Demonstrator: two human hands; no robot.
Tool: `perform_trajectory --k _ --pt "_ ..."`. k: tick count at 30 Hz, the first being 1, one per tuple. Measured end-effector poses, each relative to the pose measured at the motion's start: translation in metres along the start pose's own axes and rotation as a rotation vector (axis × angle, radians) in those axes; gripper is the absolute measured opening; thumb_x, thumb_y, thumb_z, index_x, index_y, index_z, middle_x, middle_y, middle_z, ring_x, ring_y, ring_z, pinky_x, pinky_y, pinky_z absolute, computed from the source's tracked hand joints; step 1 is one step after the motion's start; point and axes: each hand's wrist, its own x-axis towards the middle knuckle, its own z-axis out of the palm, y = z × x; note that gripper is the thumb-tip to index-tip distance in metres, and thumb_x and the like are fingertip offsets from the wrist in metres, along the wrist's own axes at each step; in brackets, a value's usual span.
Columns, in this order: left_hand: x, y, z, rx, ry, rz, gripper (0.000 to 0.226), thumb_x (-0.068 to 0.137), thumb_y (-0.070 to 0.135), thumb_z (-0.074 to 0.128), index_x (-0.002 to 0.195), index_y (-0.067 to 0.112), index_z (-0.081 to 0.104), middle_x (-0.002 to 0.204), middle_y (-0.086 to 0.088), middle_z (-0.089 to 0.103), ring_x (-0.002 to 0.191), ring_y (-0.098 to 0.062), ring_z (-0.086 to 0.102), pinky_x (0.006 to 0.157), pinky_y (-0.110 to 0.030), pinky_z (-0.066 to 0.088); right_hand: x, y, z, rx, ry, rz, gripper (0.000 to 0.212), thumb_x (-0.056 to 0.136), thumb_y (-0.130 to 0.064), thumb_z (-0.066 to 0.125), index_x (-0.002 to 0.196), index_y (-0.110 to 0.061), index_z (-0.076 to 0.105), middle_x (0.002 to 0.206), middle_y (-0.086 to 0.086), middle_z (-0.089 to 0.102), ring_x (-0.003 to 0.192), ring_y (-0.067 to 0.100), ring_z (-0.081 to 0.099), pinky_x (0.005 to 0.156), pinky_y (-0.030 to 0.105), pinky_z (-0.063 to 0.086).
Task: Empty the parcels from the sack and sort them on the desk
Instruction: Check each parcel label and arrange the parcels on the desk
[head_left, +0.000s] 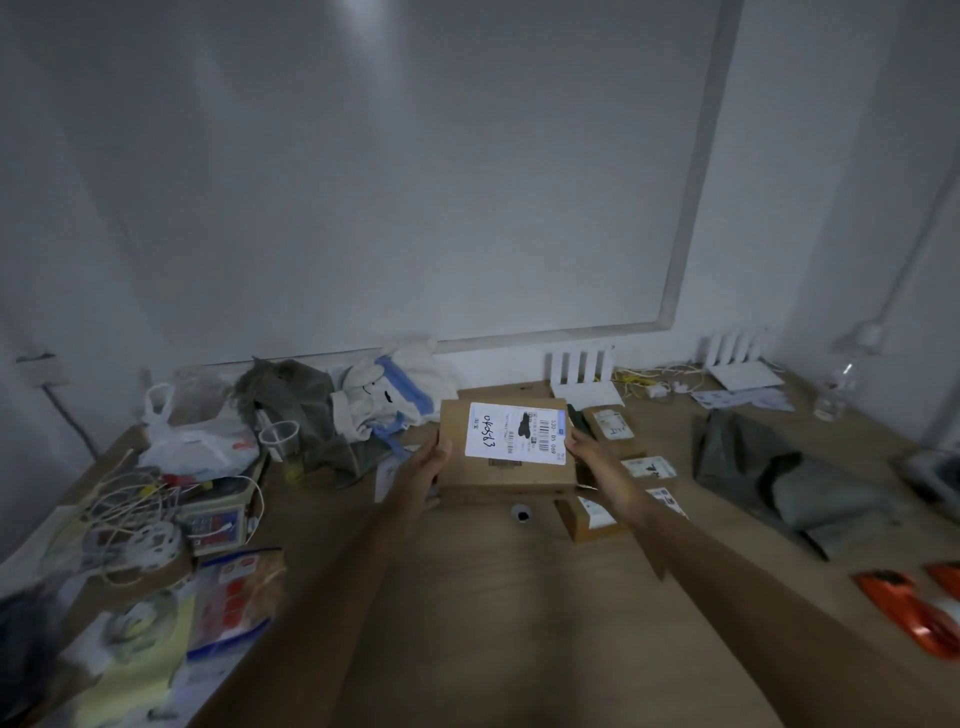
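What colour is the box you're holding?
Brown cardboard box with a white label, seen in the head view.

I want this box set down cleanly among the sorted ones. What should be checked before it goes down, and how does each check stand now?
1. Left hand holds the box: ok.
2. Right hand holds its other side: ok.
3. Label faces up and readable: ok.
4. Box roughly level: ok.
5. Desk bare in front of the box: ok, apart from a small round object.
6. Clear of the small boxes on the right: cannot tell, the right hand hides the gap.
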Motion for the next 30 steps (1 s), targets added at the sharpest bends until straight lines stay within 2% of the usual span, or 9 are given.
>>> perform_trajectory --k 2,5,9,11,14,19,26,28,30 --pt "-0.003 -0.008 0.011 0.010 -0.005 -0.043 0.038 0.096 0.037 0.049 0.132 0.023 0.048 0.125 -0.002 0.053 0.116 -0.026 0.052 0.095 -0.045 0.048 -0.006 0.008 -0.009 0.004 0.015 0.020 0.033 0.099 -0.039 0.044 0.131 -0.037 0.053 0.113 -0.008 0.067 0.106 0.015 0.061 0.086 0.032 0.050" --pt "-0.009 -0.018 0.033 0.000 -0.050 -0.039 0.013 0.097 0.032 0.048 0.104 0.027 0.056 0.106 0.000 0.057 0.095 -0.016 0.056 0.081 -0.036 0.050 -0.015 0.023 -0.029 -0.001 0.030 0.045 0.033 0.099 -0.040 0.043 0.131 -0.035 0.052 0.118 -0.005 0.065 0.108 0.019 0.060 0.097 0.037 0.048" --pt "-0.011 -0.043 0.064 -0.006 -0.059 -0.088 0.022 0.089 0.045 0.058 0.086 0.023 0.060 0.090 -0.005 0.061 0.089 -0.024 0.060 0.096 -0.049 0.046 -0.019 0.045 -0.065 0.002 0.032 0.086 0.037 0.097 -0.043 0.045 0.132 -0.034 0.052 0.118 -0.007 0.067 0.109 0.018 0.062 0.102 0.040 0.046" --pt "-0.009 -0.058 0.079 0.017 -0.042 -0.124 0.031 0.081 0.054 0.063 0.091 0.025 0.064 0.101 -0.004 0.065 0.101 -0.025 0.060 0.100 -0.051 0.045 -0.021 0.054 -0.082 -0.017 0.034 0.102 0.037 0.096 -0.045 0.046 0.130 -0.033 0.055 0.115 -0.007 0.068 0.110 0.018 0.062 0.102 0.040 0.045" --pt "-0.012 -0.078 0.115 -0.005 -0.070 -0.170 0.056 0.077 0.055 0.065 0.126 0.030 0.053 0.131 0.004 0.052 0.117 -0.019 0.052 0.102 -0.047 0.045 -0.022 0.073 -0.115 -0.038 0.007 0.140 0.040 0.093 -0.050 0.047 0.128 -0.032 0.056 0.121 -0.003 0.066 0.113 0.021 0.059 0.103 0.040 0.043" --pt "-0.018 -0.100 0.171 -0.013 -0.067 -0.254 0.067 0.083 0.049 0.063 0.140 0.020 0.043 0.141 -0.004 0.047 0.114 -0.025 0.056 0.092 -0.041 0.052 -0.018 0.099 -0.169 -0.069 -0.067 0.188 0.027 0.101 -0.039 0.039 0.117 -0.031 0.060 0.112 -0.007 0.068 0.096 0.009 0.063 0.076 0.022 0.047" --pt "-0.017 -0.128 0.210 0.049 -0.068 -0.369 0.051 0.093 0.046 0.050 0.140 0.027 0.043 0.134 0.000 0.055 0.102 -0.019 0.061 0.098 -0.042 0.049 0.004 0.148 -0.207 -0.014 -0.184 0.266 0.048 0.087 -0.050 0.057 0.130 -0.028 0.057 0.123 0.001 0.066 0.116 0.021 0.061 0.106 0.046 0.043" --pt "-0.010 -0.138 0.208 0.073 -0.031 -0.396 0.053 0.093 0.046 0.050 0.142 0.026 0.040 0.135 0.002 0.054 0.103 -0.018 0.059 0.101 -0.044 0.047 0.015 0.159 -0.207 -0.039 -0.192 0.306 0.039 0.098 -0.037 0.047 0.134 -0.023 0.052 0.112 -0.004 0.069 0.106 0.014 0.064 0.097 0.036 0.050" --pt "-0.002 -0.147 0.205 0.079 -0.010 -0.430 0.058 0.093 0.044 0.052 0.146 0.026 0.034 0.141 0.000 0.048 0.116 -0.023 0.054 0.102 -0.045 0.046 0.025 0.167 -0.204 -0.039 -0.201 0.327 0.033 0.101 -0.028 0.043 0.133 -0.023 0.049 0.090 -0.014 0.068 0.081 0.000 0.063 0.072 0.020 0.051"
